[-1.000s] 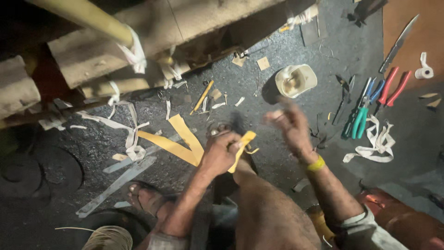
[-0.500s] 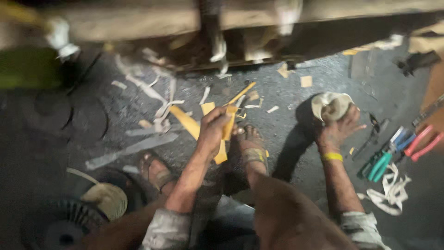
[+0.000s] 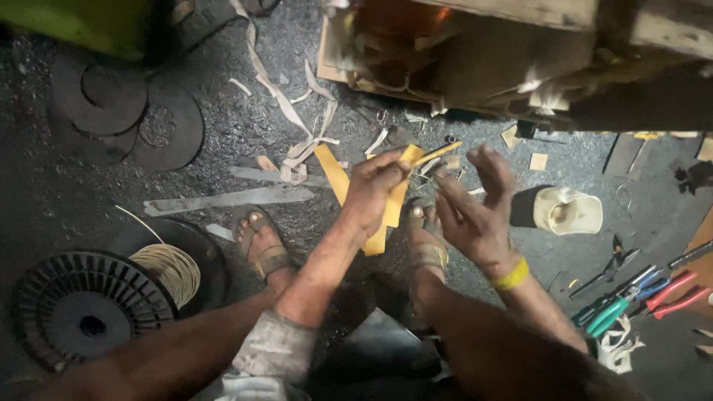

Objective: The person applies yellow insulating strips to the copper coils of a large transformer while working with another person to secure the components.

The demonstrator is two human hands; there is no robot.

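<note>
Between the left hand (image 3: 375, 194), pinched on a yellow strip (image 3: 392, 204), and the spread right hand (image 3: 475, 215) runs a narrow gap, open toward the floor. Beneath them, two sandalled feet (image 3: 261, 241) take up the ground. Ahead, loose white ribbons (image 3: 297, 126) and paper scraps litter the dark floor, and a large wrapped block (image 3: 475, 52) walls off the far side. To the right, a roll of tape (image 3: 568, 211) sits near the right hand; farther right lie pliers (image 3: 639, 297), perhaps scissors too, though it is dim there. Left, a flat grey strip (image 3: 230, 199), a wire coil (image 3: 167, 269) and a ribbed black disc (image 3: 85, 308) crowd the floor.
</note>
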